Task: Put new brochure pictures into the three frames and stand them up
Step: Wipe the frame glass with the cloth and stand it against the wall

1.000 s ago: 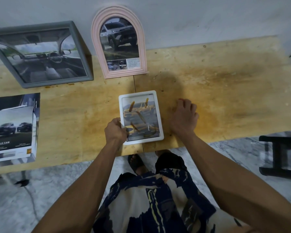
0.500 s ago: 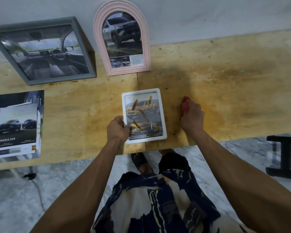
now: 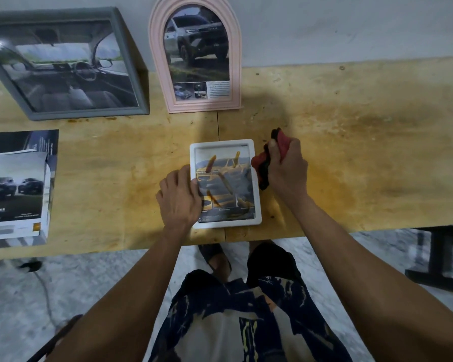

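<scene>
white frame flat between my hands, two frames already up

the white frame (image 3: 225, 182) lies flat on the wooden table (image 3: 351, 142), close to the near edge, with a yellow car picture behind its glass and some orange-brown streaks across the front. my left hand (image 3: 179, 195) rests on its left border, fingers loosely bent, fingertips over the rim and touching the glass; i cannot tell whether the thumb hooks under the frame.

my right hand (image 3: 285, 169) is just beside the frame's right edge, curled tight round a red and black tool (image 3: 266, 163). one end of the tool sticks out above my fist and the other reaches over the frame's right border.

beyond my hands, the pink arched frame (image 3: 195, 57) stands leaning against the wall, showing a grey off-road car. to the left of it, beyond my left hand, the grey rectangular frame (image 3: 63, 65) also leans on the wall, holding a car interior picture.

well to the left of my left hand, a stack of brochures (image 3: 15, 186) lies on the table, its top cover showing two dark cars.
</scene>
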`<act>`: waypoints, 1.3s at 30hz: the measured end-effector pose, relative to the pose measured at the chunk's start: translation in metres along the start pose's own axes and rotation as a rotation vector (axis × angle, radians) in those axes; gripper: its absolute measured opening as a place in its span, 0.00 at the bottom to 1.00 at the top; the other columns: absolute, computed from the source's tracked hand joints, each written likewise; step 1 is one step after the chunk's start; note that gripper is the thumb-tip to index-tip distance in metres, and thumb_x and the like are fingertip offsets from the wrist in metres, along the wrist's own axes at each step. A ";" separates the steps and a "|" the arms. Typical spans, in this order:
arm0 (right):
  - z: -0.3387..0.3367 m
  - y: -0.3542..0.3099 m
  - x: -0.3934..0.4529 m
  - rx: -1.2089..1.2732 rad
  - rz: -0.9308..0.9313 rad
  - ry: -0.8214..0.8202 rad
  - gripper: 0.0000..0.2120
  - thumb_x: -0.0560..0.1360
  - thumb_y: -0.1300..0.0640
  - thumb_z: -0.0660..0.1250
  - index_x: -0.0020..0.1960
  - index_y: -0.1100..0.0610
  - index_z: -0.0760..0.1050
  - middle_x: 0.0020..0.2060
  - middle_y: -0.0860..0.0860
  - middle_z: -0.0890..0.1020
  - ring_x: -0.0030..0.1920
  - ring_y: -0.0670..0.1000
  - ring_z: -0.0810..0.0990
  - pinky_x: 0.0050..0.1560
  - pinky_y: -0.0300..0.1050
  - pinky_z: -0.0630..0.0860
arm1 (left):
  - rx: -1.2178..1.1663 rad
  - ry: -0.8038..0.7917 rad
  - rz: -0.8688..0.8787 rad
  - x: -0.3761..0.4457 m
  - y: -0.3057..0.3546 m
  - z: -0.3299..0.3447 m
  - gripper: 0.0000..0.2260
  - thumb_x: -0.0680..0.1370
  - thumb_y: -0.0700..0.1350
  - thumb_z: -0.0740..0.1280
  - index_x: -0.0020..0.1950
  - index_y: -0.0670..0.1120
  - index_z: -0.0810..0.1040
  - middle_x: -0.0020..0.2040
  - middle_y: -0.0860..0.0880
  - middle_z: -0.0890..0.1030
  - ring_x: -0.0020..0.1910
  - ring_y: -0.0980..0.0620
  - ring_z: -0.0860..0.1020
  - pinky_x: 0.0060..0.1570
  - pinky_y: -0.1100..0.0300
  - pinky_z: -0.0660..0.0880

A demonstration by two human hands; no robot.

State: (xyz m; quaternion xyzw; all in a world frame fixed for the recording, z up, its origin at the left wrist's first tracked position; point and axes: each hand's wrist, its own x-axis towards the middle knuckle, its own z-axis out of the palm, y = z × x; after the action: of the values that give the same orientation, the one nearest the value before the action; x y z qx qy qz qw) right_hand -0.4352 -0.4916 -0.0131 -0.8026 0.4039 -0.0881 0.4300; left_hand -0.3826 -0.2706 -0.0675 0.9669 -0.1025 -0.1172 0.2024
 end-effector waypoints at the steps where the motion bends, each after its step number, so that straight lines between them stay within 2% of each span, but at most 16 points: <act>1: 0.005 -0.004 0.002 -0.051 -0.032 -0.012 0.18 0.82 0.45 0.57 0.63 0.57 0.68 0.46 0.50 0.79 0.42 0.53 0.78 0.38 0.45 0.70 | 0.030 0.011 0.027 0.001 -0.003 0.003 0.17 0.84 0.51 0.55 0.73 0.51 0.67 0.66 0.43 0.71 0.64 0.41 0.68 0.61 0.41 0.67; 5: 0.026 -0.016 0.009 -0.284 -0.167 -0.049 0.18 0.82 0.44 0.55 0.67 0.52 0.66 0.49 0.53 0.79 0.46 0.57 0.76 0.40 0.47 0.66 | 0.139 0.010 0.102 0.009 -0.016 0.009 0.19 0.85 0.52 0.54 0.76 0.54 0.65 0.70 0.44 0.69 0.67 0.41 0.66 0.64 0.42 0.64; 7: 0.037 -0.022 0.012 -0.358 -0.167 -0.059 0.19 0.81 0.45 0.57 0.69 0.50 0.62 0.50 0.54 0.77 0.48 0.59 0.76 0.41 0.48 0.68 | 0.171 0.003 0.124 0.012 -0.019 0.010 0.19 0.85 0.52 0.54 0.76 0.55 0.65 0.71 0.44 0.68 0.67 0.41 0.66 0.64 0.43 0.63; 10: 0.052 -0.021 0.012 -0.533 -0.212 -0.080 0.19 0.81 0.50 0.58 0.70 0.54 0.63 0.56 0.57 0.76 0.53 0.61 0.76 0.45 0.53 0.75 | 0.177 0.015 0.125 0.012 -0.022 0.013 0.20 0.85 0.53 0.54 0.77 0.55 0.65 0.72 0.44 0.68 0.68 0.42 0.66 0.65 0.43 0.63; 13: 0.068 -0.009 0.006 -0.667 -0.305 -0.047 0.19 0.81 0.46 0.55 0.63 0.59 0.70 0.57 0.61 0.74 0.55 0.61 0.74 0.43 0.54 0.78 | 0.176 0.003 0.113 0.011 -0.022 0.015 0.21 0.85 0.54 0.52 0.78 0.56 0.63 0.75 0.44 0.66 0.72 0.41 0.63 0.68 0.40 0.62; 15: 0.076 0.001 0.005 -0.722 -0.300 -0.013 0.23 0.82 0.43 0.51 0.63 0.59 0.70 0.59 0.61 0.73 0.57 0.61 0.72 0.47 0.53 0.72 | 0.163 -0.024 0.095 0.011 -0.022 0.017 0.21 0.85 0.54 0.50 0.79 0.57 0.59 0.78 0.45 0.63 0.75 0.40 0.60 0.70 0.38 0.60; 18: 0.078 0.012 0.008 -0.835 -0.276 0.002 0.23 0.82 0.47 0.43 0.65 0.58 0.69 0.63 0.60 0.71 0.58 0.61 0.69 0.50 0.49 0.60 | 0.128 -0.047 0.053 0.010 -0.023 0.020 0.22 0.85 0.55 0.47 0.80 0.60 0.55 0.80 0.47 0.58 0.79 0.41 0.54 0.74 0.36 0.52; 22: 0.088 0.019 0.016 -0.859 -0.299 -0.076 0.31 0.76 0.48 0.36 0.66 0.59 0.68 0.62 0.57 0.72 0.59 0.60 0.69 0.50 0.47 0.55 | 0.140 -0.045 0.051 0.013 -0.027 0.025 0.22 0.85 0.56 0.46 0.80 0.61 0.53 0.81 0.48 0.56 0.79 0.42 0.52 0.74 0.36 0.50; 25: 0.096 0.012 0.011 -0.795 -0.351 -0.090 0.30 0.75 0.51 0.40 0.67 0.61 0.71 0.58 0.57 0.77 0.55 0.60 0.73 0.55 0.49 0.60 | 0.141 -0.038 0.050 0.011 -0.028 0.027 0.22 0.85 0.56 0.46 0.80 0.61 0.54 0.81 0.48 0.56 0.79 0.42 0.52 0.74 0.36 0.51; 27: 0.096 0.004 0.007 -0.704 -0.408 -0.050 0.30 0.73 0.51 0.44 0.63 0.64 0.75 0.53 0.58 0.80 0.52 0.61 0.76 0.55 0.53 0.66 | 0.147 -0.026 0.058 0.012 -0.030 0.029 0.22 0.85 0.56 0.47 0.80 0.61 0.54 0.81 0.48 0.57 0.79 0.41 0.53 0.74 0.35 0.52; 30: 0.101 -0.001 0.006 -0.639 -0.451 -0.027 0.21 0.74 0.59 0.52 0.60 0.64 0.77 0.48 0.59 0.81 0.49 0.61 0.76 0.54 0.53 0.66 | 0.150 -0.005 0.063 0.012 -0.031 0.031 0.22 0.85 0.57 0.47 0.80 0.61 0.55 0.81 0.48 0.58 0.79 0.41 0.55 0.73 0.35 0.53; 32: 0.106 -0.002 0.006 -0.578 -0.441 -0.052 0.18 0.76 0.62 0.56 0.63 0.61 0.77 0.49 0.58 0.80 0.51 0.60 0.75 0.53 0.48 0.63 | 0.139 -0.002 0.063 0.012 -0.031 0.032 0.22 0.85 0.57 0.47 0.80 0.62 0.56 0.81 0.48 0.58 0.79 0.41 0.55 0.73 0.34 0.53; 35: 0.115 -0.007 0.002 -0.451 -0.417 -0.153 0.16 0.79 0.61 0.59 0.64 0.58 0.76 0.54 0.56 0.78 0.56 0.58 0.72 0.53 0.45 0.65 | 0.134 0.014 0.064 0.012 -0.032 0.034 0.21 0.85 0.56 0.48 0.79 0.62 0.56 0.80 0.48 0.59 0.79 0.41 0.55 0.73 0.34 0.53; 39: 0.120 -0.014 0.002 -0.599 -0.531 -0.287 0.16 0.77 0.60 0.62 0.64 0.59 0.75 0.57 0.55 0.76 0.57 0.58 0.70 0.57 0.45 0.64 | 0.122 0.025 0.062 0.012 -0.032 0.034 0.21 0.85 0.56 0.48 0.79 0.62 0.57 0.80 0.49 0.60 0.78 0.41 0.56 0.73 0.34 0.53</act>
State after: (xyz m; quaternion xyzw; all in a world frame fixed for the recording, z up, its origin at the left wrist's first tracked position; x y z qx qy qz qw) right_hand -0.3669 -0.4146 -0.0767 -0.9724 0.1271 0.0381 0.1921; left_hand -0.3753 -0.2577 -0.1128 0.9752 -0.1366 -0.0922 0.1477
